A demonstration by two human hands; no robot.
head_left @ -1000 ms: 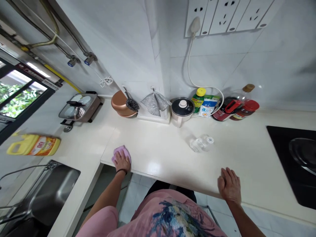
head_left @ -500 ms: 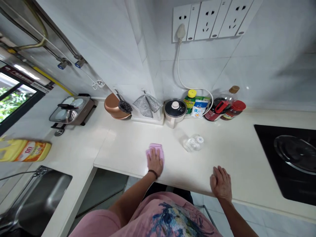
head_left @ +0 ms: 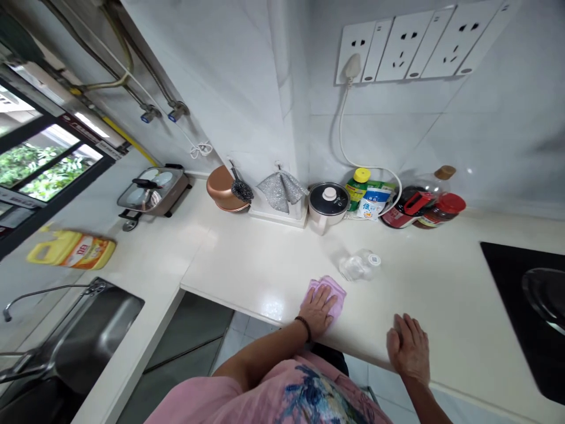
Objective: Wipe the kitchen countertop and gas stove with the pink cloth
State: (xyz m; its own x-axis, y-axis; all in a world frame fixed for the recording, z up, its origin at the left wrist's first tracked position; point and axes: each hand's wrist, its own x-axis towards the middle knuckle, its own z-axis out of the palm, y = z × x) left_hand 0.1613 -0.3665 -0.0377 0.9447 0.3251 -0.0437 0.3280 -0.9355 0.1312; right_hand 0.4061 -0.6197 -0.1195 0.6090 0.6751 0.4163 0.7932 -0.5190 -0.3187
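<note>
My left hand (head_left: pixel 318 310) lies palm down on a pink cloth (head_left: pixel 329 290), fingers spread, pressing it onto the cream countertop (head_left: pixel 265 265) near its front edge. A dark band circles that wrist. Just beyond the cloth stands a clear glass jar (head_left: pixel 359 266). My right hand (head_left: pixel 408 347) rests flat on the counter's front edge to the right, fingers stretched out, holding nothing.
Along the back wall stand a copper pan (head_left: pixel 224 187), a grey hanging cloth (head_left: pixel 281 189), a small lidded pot (head_left: pixel 327 203), bottles and jars (head_left: pixel 415 206). A black cooktop (head_left: pixel 527 300) lies right. A steel sink (head_left: pixel 83 338), yellow bottle (head_left: pixel 73 250) and electric grill (head_left: pixel 152 189) sit left.
My left hand has slid the pink cloth rightwards along the counter, from the left corner to just in front of the glass jar. The right hand has stayed put.
</note>
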